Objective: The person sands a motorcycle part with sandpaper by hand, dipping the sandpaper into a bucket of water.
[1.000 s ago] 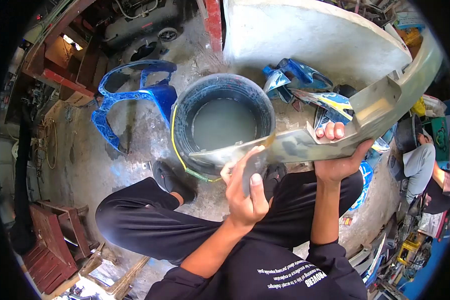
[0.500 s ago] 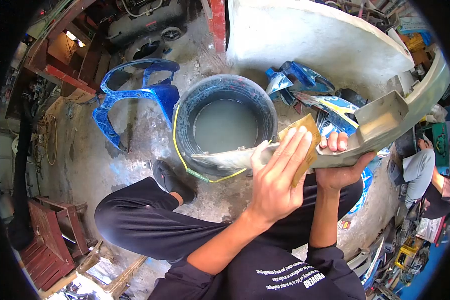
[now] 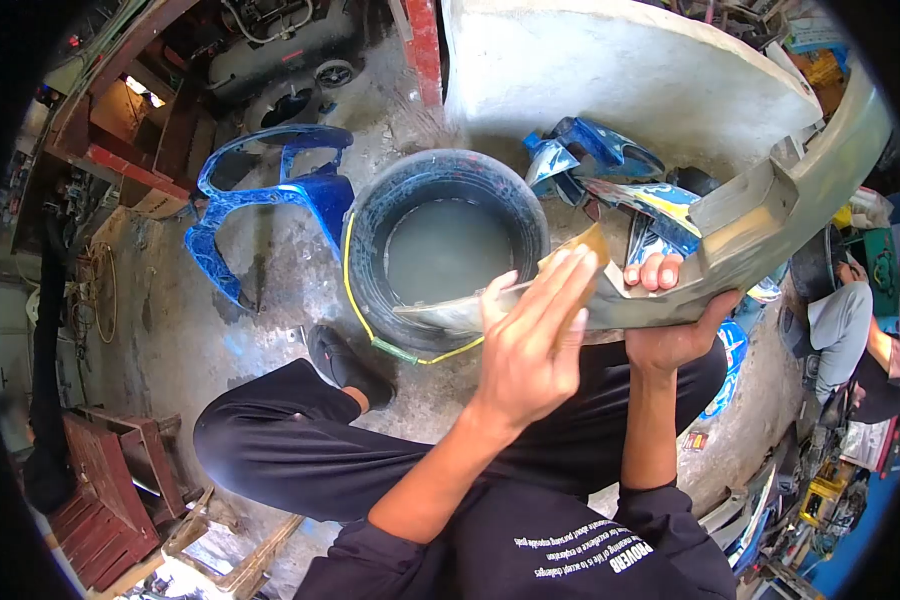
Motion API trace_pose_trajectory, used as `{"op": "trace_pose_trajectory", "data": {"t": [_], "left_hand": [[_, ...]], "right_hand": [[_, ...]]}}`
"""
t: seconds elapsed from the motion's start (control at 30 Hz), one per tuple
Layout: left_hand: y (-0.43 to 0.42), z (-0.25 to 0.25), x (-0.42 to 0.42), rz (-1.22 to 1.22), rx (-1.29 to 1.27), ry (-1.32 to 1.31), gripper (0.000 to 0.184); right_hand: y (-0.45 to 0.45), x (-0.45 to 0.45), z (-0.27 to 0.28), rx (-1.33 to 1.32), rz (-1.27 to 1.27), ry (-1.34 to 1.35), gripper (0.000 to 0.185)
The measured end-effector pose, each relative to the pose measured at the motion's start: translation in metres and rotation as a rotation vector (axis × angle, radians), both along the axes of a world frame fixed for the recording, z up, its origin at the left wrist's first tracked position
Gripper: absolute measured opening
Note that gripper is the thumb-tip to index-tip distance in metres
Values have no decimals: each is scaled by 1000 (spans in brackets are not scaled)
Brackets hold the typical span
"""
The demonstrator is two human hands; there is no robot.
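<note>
My left hand lies over a folded piece of brown sandpaper, its fingers together and pressing it on a long, grey, curved body panel. Part of the sandpaper is hidden under the fingers. My right hand grips the panel from below, fingers curled over its upper edge and thumb along the near side. The panel's narrow end reaches over a black bucket of cloudy water; its wide end rises to the upper right.
A blue plastic frame lies on the concrete floor left of the bucket. Blue and yellow fairing pieces lie beyond it, beside a large white curved panel. A wooden stool is at lower left. Another person sits at far right.
My left hand and the sandpaper have slid left along the panel. The panel has tilted a little, its wide end higher; my right hand still grips it.
</note>
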State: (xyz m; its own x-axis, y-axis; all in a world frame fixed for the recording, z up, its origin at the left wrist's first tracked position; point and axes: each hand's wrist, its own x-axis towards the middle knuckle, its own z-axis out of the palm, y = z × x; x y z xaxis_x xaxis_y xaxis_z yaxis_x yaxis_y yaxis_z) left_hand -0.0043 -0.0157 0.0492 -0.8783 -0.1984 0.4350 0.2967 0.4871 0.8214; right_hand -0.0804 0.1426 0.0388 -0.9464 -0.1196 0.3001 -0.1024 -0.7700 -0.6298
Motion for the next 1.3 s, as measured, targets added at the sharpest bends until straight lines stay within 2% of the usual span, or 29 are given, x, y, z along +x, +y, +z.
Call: {"op": "trace_pose_trajectory", "data": {"t": [0.13, 0.2, 0.27, 0.4, 0.5, 0.6, 0.67, 0.7, 0.8, 0.93, 1.0, 1.1, 1.23, 1.3], "left_hand": [[-27, -43, 19, 73, -106, -135, 40], [-39, -56, 28, 97, -131, -209, 40], [-38, -46, 27, 127, -154, -287, 40], [-2, 1, 2, 39, 50, -76, 39], [1, 5, -6, -16, 63, -11, 40], [-11, -15, 6, -2, -14, -43, 40], [-25, -42, 18, 119, -105, -226, 39], [-30, -53, 22, 114, -106, -229, 39], [-32, -60, 25, 202, -111, -322, 39], [6, 2, -1, 23, 64, -77, 40], [8, 5, -5, 6, 84, -36, 40], [-1, -18, 3, 88, -4, -104, 39], [-48, -95, 31, 282, -233, -328, 41], [-68, -110, 35, 330, -224, -410, 40]], "right_hand": [[6, -4, -3, -21, -13, -11, 76], [4, -4, -2, 56, -6, 10, 71], [0, -3, -1, 55, 12, 21, 71], [-3, -4, -3, 118, 45, 92, 70], [-1, -1, 3, 33, -2, 44, 70], [8, -3, 0, 5, 0, 16, 69], [11, -5, -1, 14, -20, 20, 69], [10, -4, 0, -9, -49, 1, 70], [5, -4, 2, 1, -47, 10, 69], [3, -2, 3, 21, -19, 52, 69], [7, -4, 1, -16, -25, 43, 70], [14, -7, -2, -46, -56, 9, 72], [21, -7, -4, -12, -89, 4, 72], [20, -7, -4, -8, -81, 22, 73]]}}
